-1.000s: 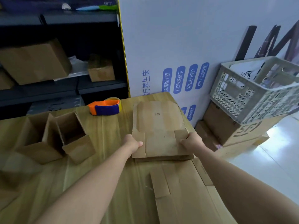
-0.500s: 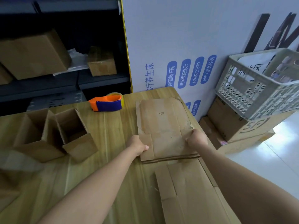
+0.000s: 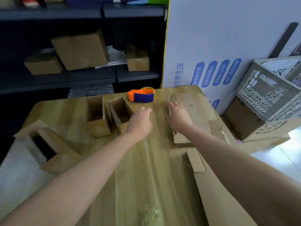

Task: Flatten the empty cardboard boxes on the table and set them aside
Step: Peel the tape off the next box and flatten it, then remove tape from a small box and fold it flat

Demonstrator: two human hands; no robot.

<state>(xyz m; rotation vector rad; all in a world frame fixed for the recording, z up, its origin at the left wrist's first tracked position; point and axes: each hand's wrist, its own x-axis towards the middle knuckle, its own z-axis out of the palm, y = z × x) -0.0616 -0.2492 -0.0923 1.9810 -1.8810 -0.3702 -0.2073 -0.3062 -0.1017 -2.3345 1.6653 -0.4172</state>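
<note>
Both hands are now off the flattened box [image 3: 197,110], w/ it lying flat at the tabletop's [image 3: 146,168] far-right corner. The right hand [image 3: 178,115], fingers spread, is over its left edge. The left hand [image 3: 140,122], loosely curled & empty, is beside the nearest open box [image 3: 121,112], prob. next up.

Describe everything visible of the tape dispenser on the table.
The tape dispenser is plastic by its look, orange on top and at its left end, with a dark blue band across the front. A yellowish roll edge shows behind it. It rests on the wooden table near the far edge, between an open box and flattened cardboard. Nothing else touches it.
</note>
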